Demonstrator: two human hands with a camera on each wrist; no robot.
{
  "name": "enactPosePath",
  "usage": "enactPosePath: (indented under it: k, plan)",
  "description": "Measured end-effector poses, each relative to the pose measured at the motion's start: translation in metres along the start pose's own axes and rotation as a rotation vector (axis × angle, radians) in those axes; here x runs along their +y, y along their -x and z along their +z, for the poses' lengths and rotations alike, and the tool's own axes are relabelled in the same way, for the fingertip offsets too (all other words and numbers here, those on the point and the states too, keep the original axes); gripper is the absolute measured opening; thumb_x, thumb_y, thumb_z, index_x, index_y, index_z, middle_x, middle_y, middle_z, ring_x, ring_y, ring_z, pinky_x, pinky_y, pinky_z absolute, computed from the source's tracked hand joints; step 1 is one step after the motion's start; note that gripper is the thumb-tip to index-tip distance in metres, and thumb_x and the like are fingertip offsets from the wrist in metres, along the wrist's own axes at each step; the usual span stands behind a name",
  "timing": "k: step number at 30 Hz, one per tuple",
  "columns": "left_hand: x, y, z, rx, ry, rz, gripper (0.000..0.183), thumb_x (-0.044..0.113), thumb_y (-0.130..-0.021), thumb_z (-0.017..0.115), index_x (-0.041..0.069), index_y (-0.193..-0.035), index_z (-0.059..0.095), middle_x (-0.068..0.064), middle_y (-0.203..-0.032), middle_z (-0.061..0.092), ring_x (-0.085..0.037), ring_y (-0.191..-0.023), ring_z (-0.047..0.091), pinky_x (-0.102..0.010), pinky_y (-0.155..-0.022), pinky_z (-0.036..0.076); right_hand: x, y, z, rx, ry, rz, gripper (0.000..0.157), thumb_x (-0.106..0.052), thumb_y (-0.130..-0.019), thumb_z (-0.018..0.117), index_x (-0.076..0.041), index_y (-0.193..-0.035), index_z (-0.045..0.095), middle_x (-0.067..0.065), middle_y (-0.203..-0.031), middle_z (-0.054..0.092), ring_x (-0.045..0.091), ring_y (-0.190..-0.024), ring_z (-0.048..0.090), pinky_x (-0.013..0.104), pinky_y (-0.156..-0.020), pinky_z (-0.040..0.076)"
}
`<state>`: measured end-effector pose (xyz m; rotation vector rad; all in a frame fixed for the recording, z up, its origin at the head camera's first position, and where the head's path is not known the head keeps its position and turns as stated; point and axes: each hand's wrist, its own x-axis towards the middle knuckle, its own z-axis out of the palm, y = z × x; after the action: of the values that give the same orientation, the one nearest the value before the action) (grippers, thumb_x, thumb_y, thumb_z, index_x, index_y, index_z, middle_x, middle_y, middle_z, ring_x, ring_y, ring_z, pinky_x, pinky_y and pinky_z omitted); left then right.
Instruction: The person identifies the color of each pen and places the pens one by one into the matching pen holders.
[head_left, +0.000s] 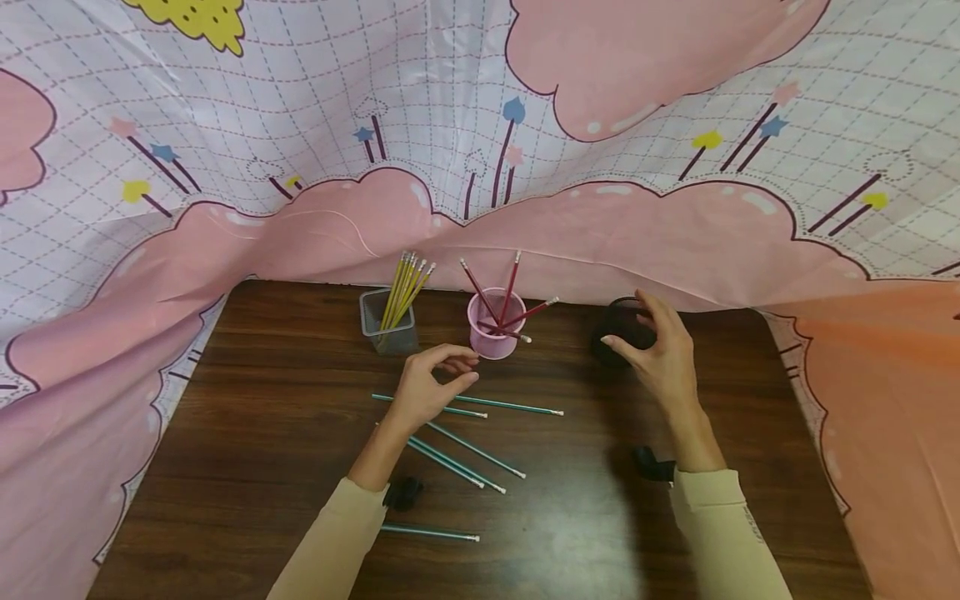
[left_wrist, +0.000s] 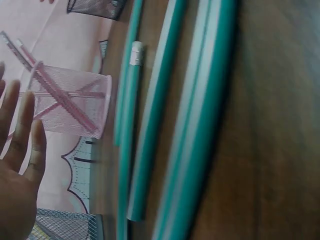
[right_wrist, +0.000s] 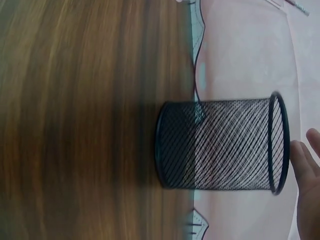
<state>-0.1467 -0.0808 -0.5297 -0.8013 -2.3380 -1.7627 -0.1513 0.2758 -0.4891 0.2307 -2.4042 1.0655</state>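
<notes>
My right hand (head_left: 663,354) is at the black mesh pencil cup (head_left: 617,333), fingers and thumb spread about its rim. In the right wrist view the cup (right_wrist: 230,145) stands upright and holds nothing visible; the fingertips (right_wrist: 297,150) are close to the rim, contact unclear. My left hand (head_left: 427,387) hovers over several green pencils (head_left: 517,406) lying on the table, its fingers loosely bent with nothing between them. Just beyond it stands a pink mesh cup (head_left: 486,346) with several red pencils (head_left: 510,287).
A grey square mesh holder (head_left: 397,342) with several yellow pencils (head_left: 405,287) stands at the back left of the brown wooden table (head_left: 262,433). Patterned pink and white cloth (head_left: 637,225) hangs behind the table and along its sides.
</notes>
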Motion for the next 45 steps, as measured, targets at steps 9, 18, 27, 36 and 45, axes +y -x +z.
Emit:
enactPosePath:
  k: [9, 18, 27, 36, 45]
  plan:
    - [-0.009, 0.008, 0.006, -0.129, -0.078, -0.042, 0.026, 0.025, -0.081, 0.07, 0.018, -0.106, 0.065, -0.002, -0.094, 0.066, -0.009, -0.083, 0.059, -0.04, -0.07, 0.05, 0.013, 0.003, -0.009, 0.022, 0.128, 0.078, 0.082, -0.033, -0.061, 0.085, -0.02, -0.133, 0.048, 0.005, -0.129, 0.048, 0.03, -0.115, 0.044, 0.047, -0.094, 0.036]
    - [-0.02, 0.007, 0.017, -0.28, -0.32, -0.029, 0.022, 0.029, -0.08, 0.07, 0.019, -0.1, 0.067, 0.01, -0.09, 0.063, -0.006, -0.081, 0.058, -0.026, -0.07, 0.048, 0.033, 0.007, -0.004, -0.053, 0.132, 0.18, 0.088, -0.037, -0.065, 0.081, -0.018, -0.14, 0.037, 0.01, -0.136, 0.038, 0.03, -0.122, 0.038, 0.048, -0.099, 0.03]
    - [-0.025, 0.004, 0.026, -0.345, -0.37, -0.069, 0.024, 0.036, -0.08, 0.069, 0.023, -0.1, 0.067, 0.015, -0.092, 0.062, -0.003, -0.082, 0.057, -0.019, -0.072, 0.046, 0.044, 0.014, 0.001, -0.088, 0.117, 0.233, 0.091, -0.038, -0.067, 0.08, -0.019, -0.142, 0.032, 0.013, -0.137, 0.037, 0.032, -0.124, 0.036, 0.049, -0.101, 0.028]
    - [-0.028, 0.001, 0.044, -0.406, -0.545, -0.039, 0.026, 0.046, -0.074, 0.071, 0.034, -0.097, 0.067, 0.021, -0.098, 0.057, -0.007, -0.097, 0.05, -0.034, -0.087, 0.038, 0.05, 0.017, 0.007, -0.059, 0.071, 0.23, 0.097, -0.033, -0.065, 0.082, -0.016, -0.144, 0.027, 0.015, -0.136, 0.04, 0.032, -0.123, 0.038, 0.048, -0.101, 0.028]
    - [-0.03, 0.001, 0.053, -0.371, -0.631, -0.058, 0.019, 0.045, -0.071, 0.074, 0.039, -0.087, 0.068, 0.022, -0.089, 0.052, -0.007, -0.088, 0.046, -0.035, -0.085, 0.036, 0.05, 0.019, 0.015, -0.014, -0.027, 0.305, 0.093, -0.031, -0.067, 0.081, -0.021, -0.142, 0.029, -0.001, -0.141, 0.036, 0.019, -0.127, 0.036, 0.039, -0.104, 0.026]
